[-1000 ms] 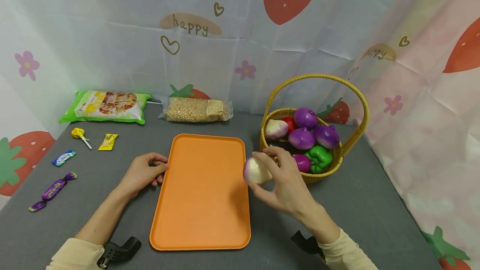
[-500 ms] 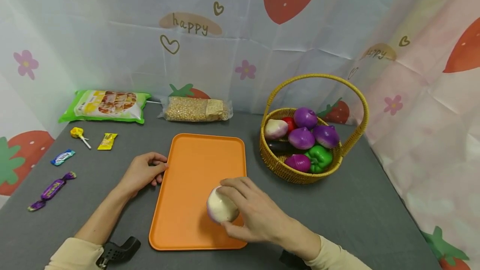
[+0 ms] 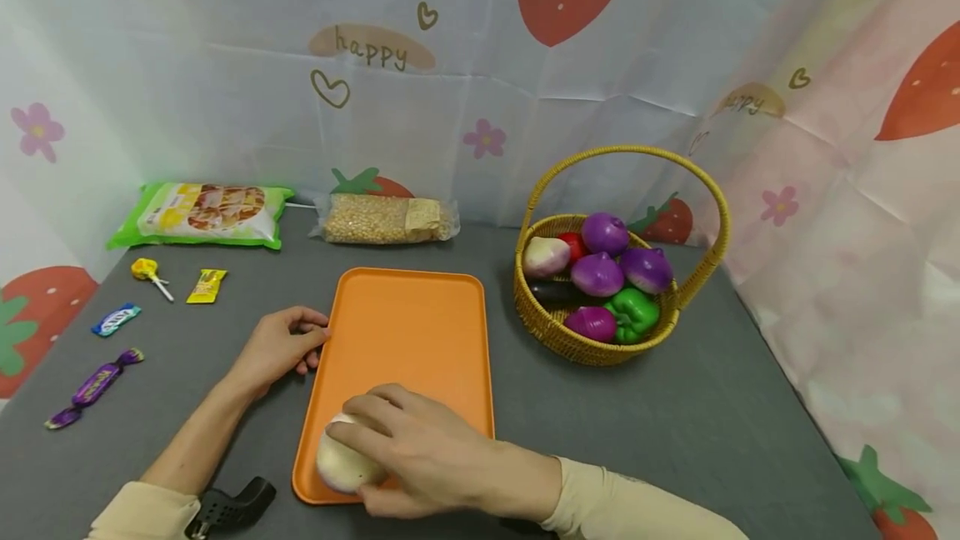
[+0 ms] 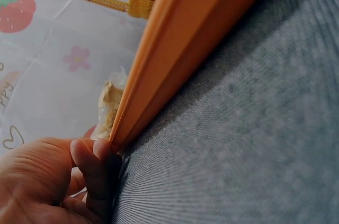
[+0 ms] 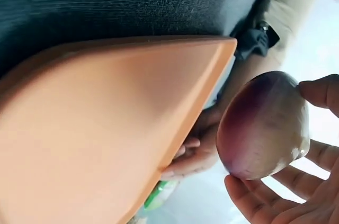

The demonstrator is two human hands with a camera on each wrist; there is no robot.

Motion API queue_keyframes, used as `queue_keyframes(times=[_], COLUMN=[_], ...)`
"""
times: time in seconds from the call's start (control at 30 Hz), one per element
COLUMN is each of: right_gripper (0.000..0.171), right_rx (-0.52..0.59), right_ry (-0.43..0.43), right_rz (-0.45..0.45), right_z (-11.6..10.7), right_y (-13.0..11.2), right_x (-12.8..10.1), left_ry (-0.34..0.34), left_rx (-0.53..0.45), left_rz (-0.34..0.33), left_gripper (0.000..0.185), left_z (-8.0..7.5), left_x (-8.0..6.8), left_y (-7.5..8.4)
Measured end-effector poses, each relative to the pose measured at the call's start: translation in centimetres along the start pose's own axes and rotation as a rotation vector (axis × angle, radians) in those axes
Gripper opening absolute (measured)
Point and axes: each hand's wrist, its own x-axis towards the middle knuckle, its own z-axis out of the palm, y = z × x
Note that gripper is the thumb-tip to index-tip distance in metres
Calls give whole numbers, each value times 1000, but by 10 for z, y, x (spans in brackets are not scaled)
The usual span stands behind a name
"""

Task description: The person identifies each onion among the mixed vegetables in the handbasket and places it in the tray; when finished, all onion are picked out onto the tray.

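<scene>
The right hand (image 3: 420,452) was low over the near left corner of the flat orange plastic tray (image 3: 408,340), and its fingers (image 3: 360,433) were curled round the pale, purple-tinged toy onion (image 3: 341,465). The onion sat under the fingertips, at the tray's near edge; whether it touched the tray surface I could not tell. From the right wrist view the onion (image 5: 262,126) was cupped between thumb and fingers (image 5: 249,197), just beside the tray's corner (image 5: 106,128).

Over on the other side, the left hand (image 3: 277,348) rested on the grey cloth-covered desk (image 3: 712,415), its curled fingers (image 4: 92,168) pressed against the tray's left rim (image 4: 175,54), pinching nothing.

To the right of the tray stood the woven yellow wicker basket (image 3: 600,348) with its tall hoop handle, holding purple onions (image 3: 597,273), a green pepper (image 3: 633,311) and a red piece. At the back lay a green snack bag (image 3: 198,213) and a clear packet of yellow kernels (image 3: 384,219); wrapped sweets (image 3: 93,384) were scattered far left.
</scene>
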Motion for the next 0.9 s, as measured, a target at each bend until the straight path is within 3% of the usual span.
queue_keyframes(times=[0.27,0.57,0.9], right_gripper=[51,51,52], right_rx=[-56,-138,-175], right_ry=[-106,-116,-128], right_rz=[-66,-103,-60], right_z=[9,20,21], right_y=[-4,-9,-6], right_x=[21,29,22], left_ry=[3,8,6], left_rx=[-6,-4,-2], left_rz=[6,5,19], left_gripper=[35,33,33], left_z=[-1,0,1], left_x=[-2,-2,1], left_y=[-2,-2,-1])
